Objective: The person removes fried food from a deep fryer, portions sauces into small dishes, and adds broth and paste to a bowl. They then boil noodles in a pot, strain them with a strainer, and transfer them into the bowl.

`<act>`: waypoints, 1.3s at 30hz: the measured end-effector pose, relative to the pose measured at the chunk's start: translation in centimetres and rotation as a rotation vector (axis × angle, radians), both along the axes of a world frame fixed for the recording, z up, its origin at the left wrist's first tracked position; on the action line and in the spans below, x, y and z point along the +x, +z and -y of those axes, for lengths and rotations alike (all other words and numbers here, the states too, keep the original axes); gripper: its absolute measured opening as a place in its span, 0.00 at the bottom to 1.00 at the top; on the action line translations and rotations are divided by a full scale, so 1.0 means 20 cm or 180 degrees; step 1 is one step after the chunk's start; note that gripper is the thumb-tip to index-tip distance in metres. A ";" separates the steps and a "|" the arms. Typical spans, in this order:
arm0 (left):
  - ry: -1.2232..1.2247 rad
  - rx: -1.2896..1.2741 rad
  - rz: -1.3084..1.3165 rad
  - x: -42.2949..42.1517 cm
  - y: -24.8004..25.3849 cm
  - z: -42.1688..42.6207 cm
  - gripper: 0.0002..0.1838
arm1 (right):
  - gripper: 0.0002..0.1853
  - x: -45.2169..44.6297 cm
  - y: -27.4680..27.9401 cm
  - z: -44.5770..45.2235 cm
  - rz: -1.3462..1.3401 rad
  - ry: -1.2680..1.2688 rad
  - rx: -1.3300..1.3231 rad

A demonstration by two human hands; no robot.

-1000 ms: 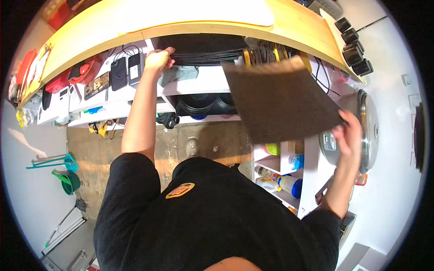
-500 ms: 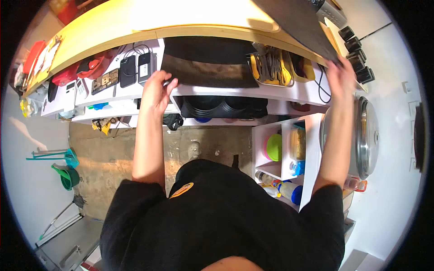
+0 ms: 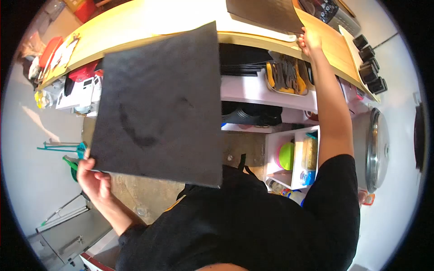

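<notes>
My left hand (image 3: 96, 183) pinches the lower left corner of a black rectangular placemat (image 3: 162, 108), which is raised and tilted toward me, with a dark curved smudge on its face. At the counter's edge my right hand (image 3: 311, 41) grips the corner of a second dark placemat (image 3: 266, 13) lying over the wooden counter. Below it, on the shelf, lies a stack of black placemats (image 3: 242, 56), partly covered by the raised one. A tray of cutlery (image 3: 287, 77) with yellow pieces stands beside that stack.
The wooden counter (image 3: 190, 18) runs across the front, with black cups (image 3: 368, 63) at its right end. Black dishes (image 3: 253, 113) sit on the lower shelf. A white cubby (image 3: 271, 149) and a large metal pot (image 3: 375, 149) stand at right; a green dustpan (image 3: 71, 167) is at left.
My left hand has moved from the shelf stack down and left, now holding a raised placemat. My right hand has moved up and left, bringing its placemat lower over the counter.
</notes>
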State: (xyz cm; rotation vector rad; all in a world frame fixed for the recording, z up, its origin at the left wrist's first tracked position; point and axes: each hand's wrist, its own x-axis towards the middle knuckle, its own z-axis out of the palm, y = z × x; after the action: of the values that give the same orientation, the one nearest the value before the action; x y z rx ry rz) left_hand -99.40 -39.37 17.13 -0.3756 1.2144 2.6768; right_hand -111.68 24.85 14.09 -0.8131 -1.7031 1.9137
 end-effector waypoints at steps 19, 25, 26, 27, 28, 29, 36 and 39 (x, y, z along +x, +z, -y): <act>-0.0703 -0.0556 -0.0981 -1.99 -0.27 -0.78 0.09 | 0.16 1.85 -0.29 0.39 0.0378 -0.1087 -0.0565; -0.2296 -0.1177 -0.1510 -2.29 -0.41 -0.62 0.28 | 0.07 2.38 -0.58 0.71 0.0293 -0.2010 -0.1155; -0.2042 -0.1398 -0.1448 -2.31 -0.39 -0.68 0.27 | 0.07 2.48 -0.61 0.77 0.0180 -0.1812 -0.1257; -0.1670 -0.1632 -0.1493 -2.27 -0.40 -0.79 0.26 | 0.06 2.54 -0.61 0.84 0.0521 -0.1915 -0.1183; -0.1188 -0.1900 -0.1588 -2.20 -0.40 -0.90 0.25 | 0.05 2.60 -0.60 0.90 0.0871 -0.1941 -0.1120; -0.0628 -0.2214 -0.1800 -2.10 -0.42 -0.99 0.23 | 0.05 2.71 -0.59 0.94 0.0877 -0.2135 -0.1141; -0.1013 -0.1743 -0.4383 -0.31 -0.59 -2.15 0.16 | 0.15 3.58 -0.58 0.94 0.3644 -0.4350 0.1624; -0.3897 -0.1283 -0.4466 0.72 -0.68 -2.68 0.20 | 0.28 3.74 -0.71 0.80 0.4023 -0.4096 0.2294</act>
State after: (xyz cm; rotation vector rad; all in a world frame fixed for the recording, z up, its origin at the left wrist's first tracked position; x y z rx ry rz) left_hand -85.03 14.27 3.54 1.8055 1.3876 1.3035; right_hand -36.89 8.85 -0.02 -2.1824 -1.4066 -0.2133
